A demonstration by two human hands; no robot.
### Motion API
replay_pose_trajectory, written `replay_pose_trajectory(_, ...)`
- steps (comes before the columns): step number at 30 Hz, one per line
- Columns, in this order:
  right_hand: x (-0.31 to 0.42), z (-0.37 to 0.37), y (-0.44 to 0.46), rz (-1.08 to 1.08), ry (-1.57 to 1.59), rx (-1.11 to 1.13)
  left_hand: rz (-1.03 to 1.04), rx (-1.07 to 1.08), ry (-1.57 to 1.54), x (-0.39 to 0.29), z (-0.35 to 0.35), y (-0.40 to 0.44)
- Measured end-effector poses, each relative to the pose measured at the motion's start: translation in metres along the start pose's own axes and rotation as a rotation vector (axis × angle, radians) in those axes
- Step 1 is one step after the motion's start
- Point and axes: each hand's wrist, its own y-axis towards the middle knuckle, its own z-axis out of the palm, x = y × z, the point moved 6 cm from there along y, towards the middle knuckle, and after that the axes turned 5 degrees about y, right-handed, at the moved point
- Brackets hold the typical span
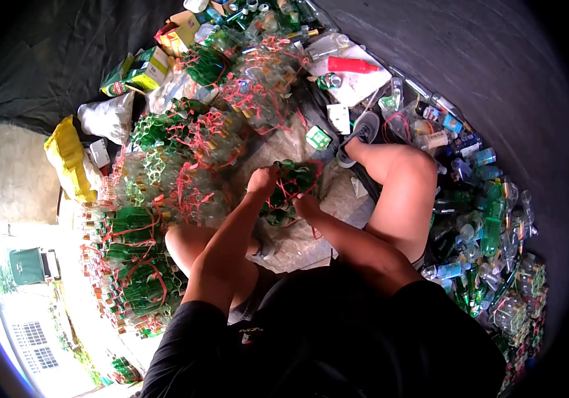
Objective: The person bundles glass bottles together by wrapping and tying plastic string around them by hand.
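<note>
Between my knees, a bundle of green glass bottles (283,213) stands on the ground sheet, with red plastic string (290,194) crossing over it. My left hand (262,180) is closed at the upper left of this bundle, fingers bent around the string; the exact grip is partly hidden. Closer to my body, my right hand (307,207) pinches the string at the bundle's lower right. More red string runs along the bundle's right side and trails down beside my right hand.
To the left, several tied bundles of green and clear bottles (132,225) stand close together. Loose bottles (490,219) pile up on the right. A red bottle (350,64) lies on a white board ahead. A yellow bag (71,159) and cartons (145,68) sit at far left.
</note>
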Motion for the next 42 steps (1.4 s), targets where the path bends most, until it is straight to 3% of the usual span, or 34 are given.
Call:
replay_pose_trajectory(2, -0.001, -0.006, -0.004, 0.184, 0.151, -0.019, -0.018, 0.001, 0.014, -0.001, -0.004, 0.002)
replay_pose_trajectory(5, 0.001, -0.008, -0.005, 0.251, 0.226, -0.004, 0.022, 0.068, 0.053, -0.002, -0.005, 0.004)
replay_pose_trajectory(15, -0.013, -0.001, 0.002, 0.239, 0.156, 0.057, 0.111, 0.027, 0.146, -0.012, -0.007, 0.012)
replay_pose_trajectory(18, -0.010, 0.002, -0.004, 0.322, 0.216, 0.098, 0.102, 0.059, 0.225, -0.020, -0.009, 0.013)
replay_pose_trajectory(21, -0.006, 0.009, -0.011, 0.304, 0.228, 0.133, 0.112, 0.074, 0.314, -0.035, -0.012, 0.016)
replay_pose_trajectory(23, -0.005, 0.009, -0.012, 0.178, 0.030, 0.125, 0.133, -0.061, 0.314, -0.052, -0.016, 0.027)
replay_pose_trajectory(25, -0.015, 0.008, -0.015, 0.197, 0.027, 0.098, 0.134, -0.018, 0.337, -0.056, -0.005, 0.031)
replay_pose_trajectory(27, -0.017, -0.010, -0.008, 0.208, 0.014, 0.068, 0.046, -0.018, 0.258, -0.052, -0.001, 0.033)
replay_pose_trajectory(29, -0.013, -0.014, -0.008, 0.159, -0.053, 0.188, 0.050, -0.068, -0.037, -0.045, -0.002, 0.033)
replay_pose_trajectory(31, -0.037, 0.016, 0.003, 0.045, -0.181, 0.195, 0.072, -0.137, -0.019, -0.047, -0.021, 0.025)
replay_pose_trajectory(32, -0.041, 0.030, 0.007, -0.070, -0.307, 0.197, 0.065, -0.138, -0.010, -0.050, -0.032, 0.018)
replay_pose_trajectory(35, -0.032, 0.032, 0.005, -0.132, -0.370, 0.230, -0.045, 0.024, 0.146, -0.056, -0.036, -0.013)
replay_pose_trajectory(37, -0.030, 0.024, 0.004, -0.094, -0.302, 0.214, -0.083, 0.288, 0.317, -0.060, -0.014, -0.042)
replay_pose_trajectory(42, -0.060, 0.017, 0.001, 0.477, 0.349, 0.119, -0.030, 0.095, 0.201, -0.038, 0.045, -0.075)
